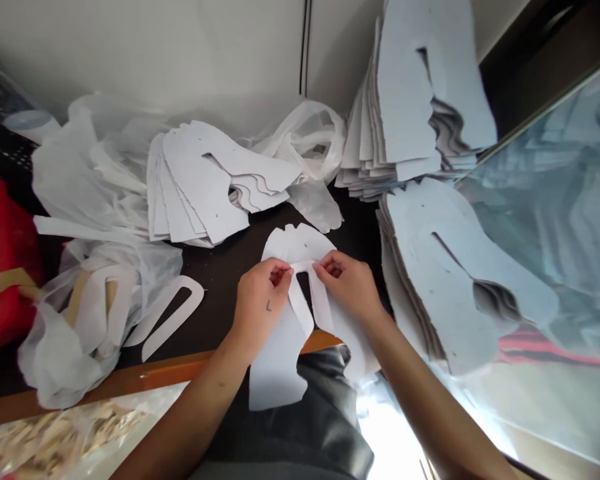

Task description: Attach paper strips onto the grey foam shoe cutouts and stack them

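Observation:
A white cut-out panel (275, 363) with two wide legs lies over the table's front edge before me. Along the panel's central slot sits a narrow white U-shaped strip (321, 303), its curved end toward the back. My left hand (260, 303) pinches the left side of that curve between thumb and finger. On the opposite side, my right hand (351, 283) has its thumb and fingers closed on the strip's curve, against the panel. A loose U-shaped strip (193, 293) rests on the dark table to the left.
Stacks of similar panels stand at the back (195, 180), the right (440, 267) and the far right corner (405, 87). Plastic bags (60, 360) at the left hold more strips. A red basket (20, 247) borders the left side; a glass pane (570, 220) is on the right.

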Demonstrator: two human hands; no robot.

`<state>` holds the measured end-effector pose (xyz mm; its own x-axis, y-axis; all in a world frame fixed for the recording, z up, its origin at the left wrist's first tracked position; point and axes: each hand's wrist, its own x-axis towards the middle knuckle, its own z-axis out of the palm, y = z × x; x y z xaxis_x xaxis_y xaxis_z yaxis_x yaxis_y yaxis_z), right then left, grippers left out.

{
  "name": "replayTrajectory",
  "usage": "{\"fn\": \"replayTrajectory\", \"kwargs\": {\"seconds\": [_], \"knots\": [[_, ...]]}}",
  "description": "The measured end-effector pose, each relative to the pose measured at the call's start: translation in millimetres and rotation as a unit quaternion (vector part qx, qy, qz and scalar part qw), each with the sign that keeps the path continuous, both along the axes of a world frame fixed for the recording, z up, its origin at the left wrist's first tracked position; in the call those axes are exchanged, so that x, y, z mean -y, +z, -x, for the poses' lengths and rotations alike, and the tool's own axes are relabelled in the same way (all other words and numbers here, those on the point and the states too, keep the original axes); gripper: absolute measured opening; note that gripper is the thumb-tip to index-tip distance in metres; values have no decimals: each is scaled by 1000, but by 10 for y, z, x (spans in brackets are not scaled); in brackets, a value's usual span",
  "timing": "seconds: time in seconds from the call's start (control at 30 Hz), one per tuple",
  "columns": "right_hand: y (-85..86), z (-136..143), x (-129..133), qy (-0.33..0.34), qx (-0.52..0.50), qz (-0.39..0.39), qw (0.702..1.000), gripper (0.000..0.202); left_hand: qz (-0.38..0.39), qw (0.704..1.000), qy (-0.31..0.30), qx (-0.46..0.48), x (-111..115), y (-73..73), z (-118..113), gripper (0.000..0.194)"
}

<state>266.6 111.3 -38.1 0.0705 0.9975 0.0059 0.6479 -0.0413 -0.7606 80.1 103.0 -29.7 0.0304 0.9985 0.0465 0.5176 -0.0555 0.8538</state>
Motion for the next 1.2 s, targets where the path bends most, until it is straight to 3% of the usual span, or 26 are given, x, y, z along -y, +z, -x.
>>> {"fn": "replayTrajectory", "kwargs": {"seconds": [0.53, 1.1, 1.2], "knots": [[13, 26, 31, 9, 97, 3, 995, 22, -50, 994, -9, -98, 4, -66, -18, 9], [10, 42, 9, 13, 127, 2, 992, 19, -47, 992, -14, -115, 1, -49, -41, 9], [33, 57, -38, 14, 142, 22, 990, 26, -39, 993, -12, -108, -5, -41, -45, 10]]}}
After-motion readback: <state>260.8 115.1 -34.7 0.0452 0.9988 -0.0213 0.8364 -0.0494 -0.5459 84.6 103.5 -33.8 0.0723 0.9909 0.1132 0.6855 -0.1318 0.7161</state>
